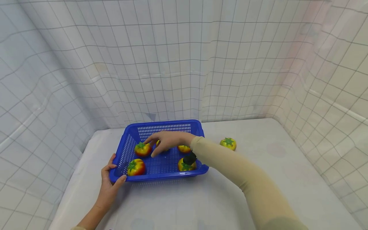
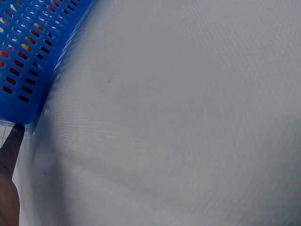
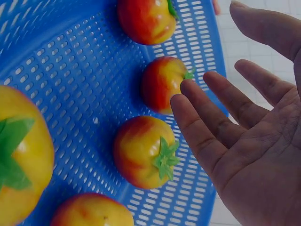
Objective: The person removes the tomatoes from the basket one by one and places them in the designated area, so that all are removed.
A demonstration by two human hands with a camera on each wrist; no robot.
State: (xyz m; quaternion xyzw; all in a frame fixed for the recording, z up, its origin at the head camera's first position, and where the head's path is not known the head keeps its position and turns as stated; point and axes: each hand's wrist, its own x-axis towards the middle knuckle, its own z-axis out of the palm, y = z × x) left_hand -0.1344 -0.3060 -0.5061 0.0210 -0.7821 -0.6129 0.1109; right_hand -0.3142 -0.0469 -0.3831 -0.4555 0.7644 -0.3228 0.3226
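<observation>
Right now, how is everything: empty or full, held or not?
Blue plastic slotted basket: right way up, fruits inside.
Five round red-and-yellow fruits with green leafy tops: in the basket.
Round yellow fruit with green leafy top: outside, right of the basket.
Left hand: gripping the basket's near-left corner.
Right hand: open over the basket, holding nothing.

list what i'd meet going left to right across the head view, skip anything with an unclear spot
left hand on the blue basket's near-left corner → near-left fruit in the basket → near-right fruit in the basket → loose fruit on the table
</observation>
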